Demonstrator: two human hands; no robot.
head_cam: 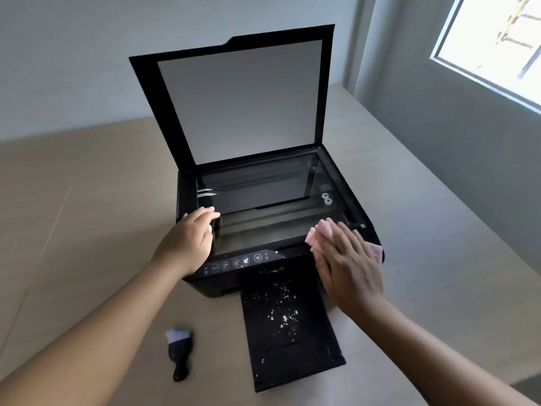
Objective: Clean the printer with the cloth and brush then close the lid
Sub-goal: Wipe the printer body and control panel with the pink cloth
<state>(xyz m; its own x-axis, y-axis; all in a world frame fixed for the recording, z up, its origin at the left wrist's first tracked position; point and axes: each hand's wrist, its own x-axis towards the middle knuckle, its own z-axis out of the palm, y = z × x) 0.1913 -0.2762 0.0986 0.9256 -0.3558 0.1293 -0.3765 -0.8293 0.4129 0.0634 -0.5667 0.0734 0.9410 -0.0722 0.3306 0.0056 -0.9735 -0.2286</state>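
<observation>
A black printer stands on the table with its lid raised upright behind the scanner glass. My right hand lies flat with straight fingers on a pink cloth, pressing it onto the printer's front right corner. My left hand rests on the front left edge of the glass, fingers bent over it. A small black brush with pale bristles lies on the table, left of the output tray, which is speckled with white crumbs.
The beige table extends left and right of the printer. A grey wall runs behind it, and a window is at the upper right. The table's right edge passes close to the printer.
</observation>
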